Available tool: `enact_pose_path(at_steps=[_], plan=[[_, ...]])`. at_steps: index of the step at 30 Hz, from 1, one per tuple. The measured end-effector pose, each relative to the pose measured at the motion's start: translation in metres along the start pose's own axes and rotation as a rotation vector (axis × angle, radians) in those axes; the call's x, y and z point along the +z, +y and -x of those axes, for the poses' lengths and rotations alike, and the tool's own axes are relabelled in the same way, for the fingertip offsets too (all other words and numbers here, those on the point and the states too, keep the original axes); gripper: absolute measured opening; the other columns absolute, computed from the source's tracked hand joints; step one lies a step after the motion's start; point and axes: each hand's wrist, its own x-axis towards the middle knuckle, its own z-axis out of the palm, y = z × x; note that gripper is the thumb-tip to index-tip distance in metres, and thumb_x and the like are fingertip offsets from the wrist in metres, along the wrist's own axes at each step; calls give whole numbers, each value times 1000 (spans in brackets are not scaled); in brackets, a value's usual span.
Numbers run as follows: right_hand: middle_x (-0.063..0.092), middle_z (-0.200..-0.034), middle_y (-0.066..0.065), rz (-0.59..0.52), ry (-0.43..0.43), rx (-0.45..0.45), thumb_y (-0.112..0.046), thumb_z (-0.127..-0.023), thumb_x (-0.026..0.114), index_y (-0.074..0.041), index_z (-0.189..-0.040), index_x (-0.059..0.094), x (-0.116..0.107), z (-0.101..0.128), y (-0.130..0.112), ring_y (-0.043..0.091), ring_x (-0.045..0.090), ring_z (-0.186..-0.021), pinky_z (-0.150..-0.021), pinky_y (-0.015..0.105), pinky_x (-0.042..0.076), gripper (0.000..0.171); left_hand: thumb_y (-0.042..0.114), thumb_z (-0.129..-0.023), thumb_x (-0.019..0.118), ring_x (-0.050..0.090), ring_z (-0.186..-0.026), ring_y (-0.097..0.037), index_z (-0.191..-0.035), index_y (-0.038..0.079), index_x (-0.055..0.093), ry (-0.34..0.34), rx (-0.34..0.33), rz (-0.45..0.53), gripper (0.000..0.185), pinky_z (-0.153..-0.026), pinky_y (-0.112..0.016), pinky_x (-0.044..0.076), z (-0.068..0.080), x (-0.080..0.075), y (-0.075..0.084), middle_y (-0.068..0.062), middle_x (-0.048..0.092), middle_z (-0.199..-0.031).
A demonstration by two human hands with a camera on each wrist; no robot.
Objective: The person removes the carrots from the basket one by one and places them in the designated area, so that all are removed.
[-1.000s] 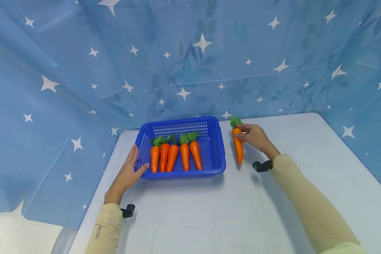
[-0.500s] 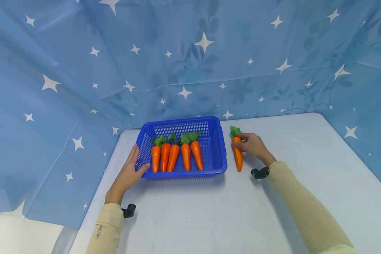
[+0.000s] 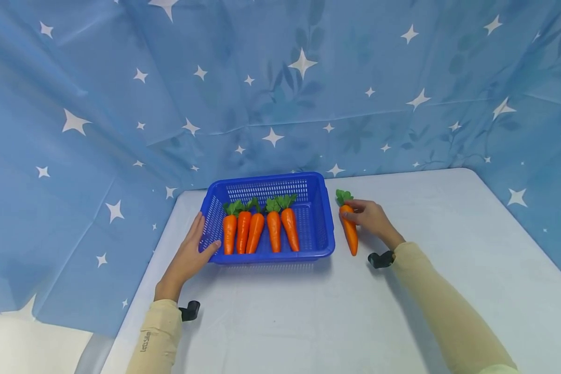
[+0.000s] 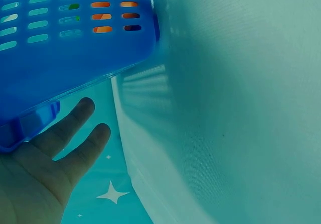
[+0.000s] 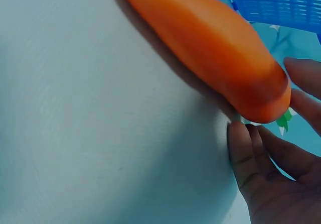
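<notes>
Orange carrot (image 3: 349, 231) at right, green leaves (image 3: 343, 196); five orange carrots (image 3: 256, 232) with green tops (image 3: 273, 204); royal-blue basket (image 3: 271, 257), slotted pattern; white table (image 3: 280, 322); blue backdrop (image 3: 224, 47), white four-pointed stars (image 3: 302, 63), darker leaf print (image 3: 287, 78); beige sleeves (image 3: 161, 322), dark lettering (image 3: 145, 341) on the left

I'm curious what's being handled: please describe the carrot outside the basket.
The carrot is smooth, glossy orange and plastic-looking, tapering from a rounded top with green leaves to a slim tip on the near side. It slants, on or just above the white table, right of the blue basket. The right hand curls around its top.
</notes>
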Motion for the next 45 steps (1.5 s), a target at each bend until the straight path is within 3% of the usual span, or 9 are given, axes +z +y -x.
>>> enact_pose_path(at_steps=[10, 19, 24, 29, 36, 45], plan=[[46, -158, 32, 3, 3, 42, -41, -108, 62, -8, -162, 48, -1, 3, 3, 52, 45, -142, -115, 70, 40, 65, 42, -108, 59, 9, -162, -46, -173, 8, 2, 2, 3, -3, 93, -123, -71, 16, 0, 0, 0, -13, -3, -180], [17, -173, 31, 16, 57, 25, -44, -109, 56, -12, -169, 33, -8, -3, 3, 56, 32, -151, -116, 72, 34, 72, 42, -108, 59, 9, -162, -46, -173, 7, 3, 5, 0, -1, 93, -123, -71, 16, 0, 0, 2, -13, -3, -180], [13, -175, 27, -41, 92, 23, -45, -111, 53, -12, -171, 26, -17, -5, -1, 52, 19, -158, -120, 74, 23, 74, 43, -108, 58, 9, -161, -47, -173, 7, 3, 6, 5, -4, 92, -123, -70, 16, 1, -1, 2, -14, -3, -180], [12, -177, 22, -116, 150, -18, -42, -112, 52, -10, -172, 23, -25, -4, -14, 44, 9, -162, -125, 67, 18, 74, 46, -108, 58, 9, -161, -47, -173, 7, 3, 3, 7, -7, 94, -123, -71, 16, 0, -1, 2, -14, -3, -180], [14, -177, 19, -198, 202, -112, -42, -112, 53, -10, -171, 26, -40, -7, -36, 40, 13, -162, -126, 60, 22, 72, 45, -107, 60, 9, -162, -46, -173, 7, 2, -4, 13, 7, 95, -123, -71, 16, 0, 0, 1, -13, -4, -180], [24, -176, 16, -271, 235, -145, -42, -113, 52, -14, -171, 28, -55, -14, -61, 39, 26, -160, -126, 59, 26, 69, 48, -106, 60, 8, -162, -45, -172, 8, 1, 0, 12, 9, 98, -124, -70, 16, 1, -1, 1, -13, -4, -180]])
